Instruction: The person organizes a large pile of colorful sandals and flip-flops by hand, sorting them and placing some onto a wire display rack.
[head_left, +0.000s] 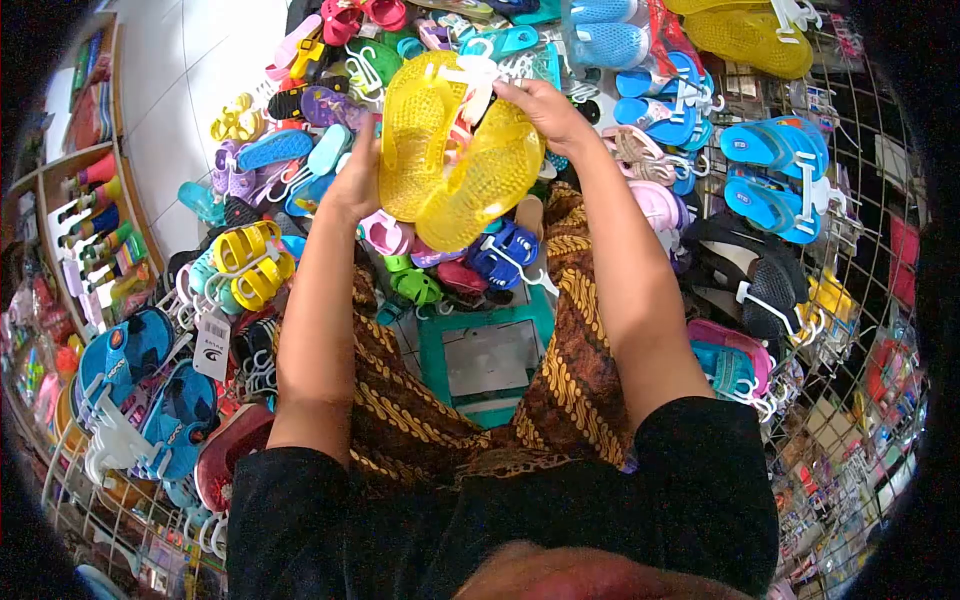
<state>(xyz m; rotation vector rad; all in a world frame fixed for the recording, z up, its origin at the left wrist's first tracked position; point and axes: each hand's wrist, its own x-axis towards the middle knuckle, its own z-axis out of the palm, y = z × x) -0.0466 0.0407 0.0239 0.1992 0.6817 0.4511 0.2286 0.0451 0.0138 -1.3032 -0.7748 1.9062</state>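
Both my hands hold up a pair of translucent yellow jelly sandals [483, 190] with bumpy soles, joined on a white plastic hanger [472, 72]. My left hand [362, 172] is closed on the left edge of the pair, its fingers partly hidden behind the sole. At the top right, my right hand [545, 112] pinches near the hanger and the end of the right sandal. Below the pair lie blue sandals [508, 253] and green clogs [414, 285] on the pile.
Many children's shoes lie heaped on the floor ahead. Blue flip-flops [770, 205] and black shoes [745, 270] hang on a wire rack [860, 200] at right. Blue sandals [180, 410] hang at left, near a shelf [110, 220]. A green stool [433, 345] stands between my knees.
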